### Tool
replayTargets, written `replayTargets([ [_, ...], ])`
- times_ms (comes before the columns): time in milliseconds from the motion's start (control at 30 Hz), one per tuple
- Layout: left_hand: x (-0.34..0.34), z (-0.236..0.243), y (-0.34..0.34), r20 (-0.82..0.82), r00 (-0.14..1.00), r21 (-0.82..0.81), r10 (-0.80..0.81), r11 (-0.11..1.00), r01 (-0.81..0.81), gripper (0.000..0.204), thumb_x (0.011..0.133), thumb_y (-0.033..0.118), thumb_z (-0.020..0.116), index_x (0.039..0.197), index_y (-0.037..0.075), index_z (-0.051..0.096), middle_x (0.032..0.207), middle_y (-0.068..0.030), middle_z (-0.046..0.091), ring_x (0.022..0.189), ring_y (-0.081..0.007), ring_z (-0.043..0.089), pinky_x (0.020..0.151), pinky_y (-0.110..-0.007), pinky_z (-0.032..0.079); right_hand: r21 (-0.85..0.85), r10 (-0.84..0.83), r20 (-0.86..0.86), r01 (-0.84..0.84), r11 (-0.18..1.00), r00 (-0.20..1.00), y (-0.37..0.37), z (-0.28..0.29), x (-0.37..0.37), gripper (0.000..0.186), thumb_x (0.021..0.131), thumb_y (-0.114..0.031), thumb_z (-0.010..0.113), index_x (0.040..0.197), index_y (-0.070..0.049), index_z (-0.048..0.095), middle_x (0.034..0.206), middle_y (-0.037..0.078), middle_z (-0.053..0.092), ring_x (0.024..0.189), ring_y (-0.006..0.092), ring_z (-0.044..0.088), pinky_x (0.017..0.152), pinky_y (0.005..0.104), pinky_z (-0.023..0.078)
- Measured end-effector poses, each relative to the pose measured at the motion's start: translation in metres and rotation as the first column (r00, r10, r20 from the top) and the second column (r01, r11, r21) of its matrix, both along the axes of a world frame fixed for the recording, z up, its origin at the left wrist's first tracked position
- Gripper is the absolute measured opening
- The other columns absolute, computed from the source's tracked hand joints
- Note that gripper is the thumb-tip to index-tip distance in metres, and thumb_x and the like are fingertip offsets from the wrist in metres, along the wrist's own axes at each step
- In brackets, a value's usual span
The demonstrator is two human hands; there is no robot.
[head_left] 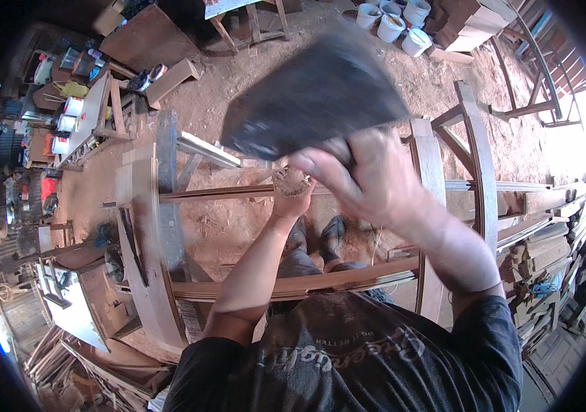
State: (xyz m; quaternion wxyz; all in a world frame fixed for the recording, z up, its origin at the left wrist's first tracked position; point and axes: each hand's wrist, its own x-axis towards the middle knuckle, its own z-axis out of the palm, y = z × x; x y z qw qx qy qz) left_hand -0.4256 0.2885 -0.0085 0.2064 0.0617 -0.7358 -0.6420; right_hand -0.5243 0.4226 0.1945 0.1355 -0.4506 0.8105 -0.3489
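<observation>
A large, dark, wedge-shaped mallet [313,96] is lifted close to my view, its outline smeared by motion. My right hand [379,175] is closed around its handle, which the fist mostly hides. Just below and to the left, my left hand [296,202] wraps round an upright chisel with a round wooden handle [291,181]. The end of that handle is frayed and splayed, and the chisel's blade is out of sight beneath the hand. Under my left hand a long narrow wooden beam [217,195] runs crosswise.
Another stack of planks [348,280] crosses in front of my body. Wide boards [143,240] lie at the left, and wooden supports [477,165] stand at the right. White buckets [391,27] sit far off. Piled timber [547,257] lines the right side; shavings cover the floor.
</observation>
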Motion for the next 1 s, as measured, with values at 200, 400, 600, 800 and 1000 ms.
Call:
replayTargets([
  [200,0.001,-0.032,-0.027,0.084,0.994,-0.264,-0.069,0.961,0.089,0.029,0.093,0.021,0.064,0.117,0.004,0.063,0.115,-0.0069,0.068,0.108,-0.0227,0.065,0.095,-0.038,0.051,0.346,0.016,-0.090,0.016,0.938,0.996,0.010,-0.040,0.005,0.052,0.096,-0.053,0.060,0.100,-0.001,0.063,0.072,0.020,0.068,0.073,0.0414,0.070,0.063,0.0479,0.055],
  [400,0.010,-0.121,-0.042,-0.025,0.973,0.705,-0.229,0.687,0.179,0.033,0.093,0.025,0.064,0.118,0.004,0.064,0.112,-0.0080,0.070,0.101,-0.0247,0.067,0.090,-0.042,0.053,0.397,-0.156,-0.061,0.167,0.903,0.986,0.012,-0.063,0.046,0.056,0.095,-0.055,0.060,0.090,0.001,0.064,0.075,0.026,0.066,0.074,0.0452,0.067,0.065,0.0513,0.052],
  [600,-0.002,-0.095,-0.045,0.096,0.995,-0.133,0.023,0.991,-0.010,0.022,0.092,0.024,0.074,0.096,0.009,0.058,0.081,0.0007,0.060,0.070,-0.0161,0.059,0.064,-0.031,0.051,0.080,-0.342,0.264,0.333,0.939,0.902,0.092,-0.107,0.064,0.051,0.097,-0.048,0.063,0.102,0.002,0.064,0.079,0.022,0.065,0.071,0.0358,0.066,0.069,0.0463,0.050],
  [800,0.011,-0.025,-0.048,0.099,0.993,0.502,0.063,0.859,-0.104,0.026,0.092,0.015,0.073,0.084,0.015,0.048,0.063,0.0066,0.043,0.055,-0.0034,0.042,0.048,-0.023,0.032,0.209,-0.649,0.621,0.706,0.677,0.439,0.174,-0.104,0.163,0.043,0.087,-0.034,0.079,0.109,-0.001,0.063,0.082,0.004,0.065,0.070,0.0128,0.062,0.063,0.0309,0.051],
  [1000,0.033,0.029,-0.039,0.031,0.998,0.093,0.049,0.994,-0.051,0.032,0.094,0.022,0.073,0.077,0.010,0.049,0.072,0.0037,0.048,0.065,-0.0079,0.043,0.057,-0.027,0.035,0.218,-0.898,0.162,0.873,0.436,0.408,0.254,-0.124,0.216,0.060,0.080,-0.032,0.083,0.121,0.006,0.058,0.109,0.023,0.067,0.101,0.0356,0.066,0.088,0.0426,0.052],
])
